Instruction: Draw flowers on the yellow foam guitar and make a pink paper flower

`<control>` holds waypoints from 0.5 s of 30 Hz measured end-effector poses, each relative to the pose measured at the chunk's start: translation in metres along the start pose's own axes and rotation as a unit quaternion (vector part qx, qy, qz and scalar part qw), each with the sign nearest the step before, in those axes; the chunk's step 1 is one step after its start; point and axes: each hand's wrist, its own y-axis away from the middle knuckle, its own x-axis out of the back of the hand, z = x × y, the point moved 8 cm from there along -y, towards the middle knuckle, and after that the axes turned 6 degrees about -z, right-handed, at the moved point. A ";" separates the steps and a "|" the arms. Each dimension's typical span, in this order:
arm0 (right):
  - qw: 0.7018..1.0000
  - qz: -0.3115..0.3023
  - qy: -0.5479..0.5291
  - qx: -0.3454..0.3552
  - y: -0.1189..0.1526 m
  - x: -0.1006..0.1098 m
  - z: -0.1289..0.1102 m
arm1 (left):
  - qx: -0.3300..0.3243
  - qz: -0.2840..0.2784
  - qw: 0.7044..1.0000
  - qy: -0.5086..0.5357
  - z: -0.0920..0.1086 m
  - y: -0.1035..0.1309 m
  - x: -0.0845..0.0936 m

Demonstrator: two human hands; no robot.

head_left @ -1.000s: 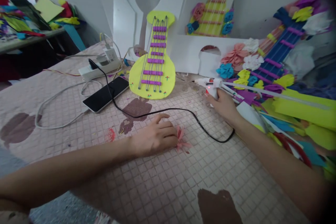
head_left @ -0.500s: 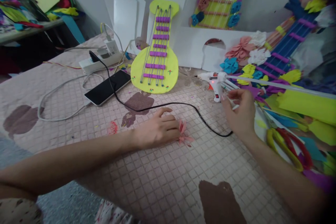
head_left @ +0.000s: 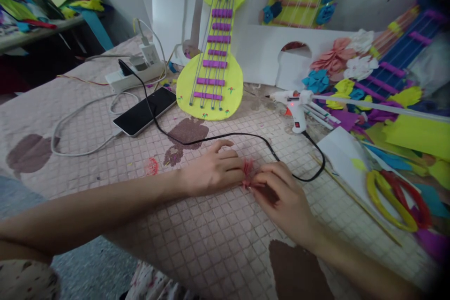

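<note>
A small pink paper flower (head_left: 248, 168) with fringed petals lies between my two hands, low over the table. My left hand (head_left: 218, 168) has its fingers closed on the flower's left side, palm down. From the right, my right hand (head_left: 281, 192) pinches a petal at the flower's lower right edge with thumb and fingertips. A white glue gun (head_left: 298, 111) with a small red light stands behind and to the right, touched by neither hand. Its black cord (head_left: 225, 139) runs across the table behind my hands.
A yellow paper guitar (head_left: 211, 84) leans at the back. Left of it are a phone (head_left: 145, 111) and a power strip (head_left: 135, 75). On the right lie scissors (head_left: 390, 201), a thin stick (head_left: 358, 197) and coloured paper pieces. A red fringed scrap (head_left: 152, 166) lies near my left forearm.
My right hand has come away from the glue gun and moved left to the pink flower, where it now pinches a petal. My left hand has stayed on the flower.
</note>
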 end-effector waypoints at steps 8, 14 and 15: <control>1.000 -0.008 -0.005 -0.007 -0.002 -0.004 0.002 | 0.009 -0.003 1.000 0.023 -0.001 -0.001 0.002; 1.000 -0.014 -0.003 -0.009 -0.002 -0.005 0.004 | 0.032 0.014 0.997 0.073 -0.003 0.001 0.002; 1.000 -0.015 -0.004 -0.009 -0.001 -0.005 0.004 | 0.040 0.016 0.996 0.080 -0.004 0.002 0.002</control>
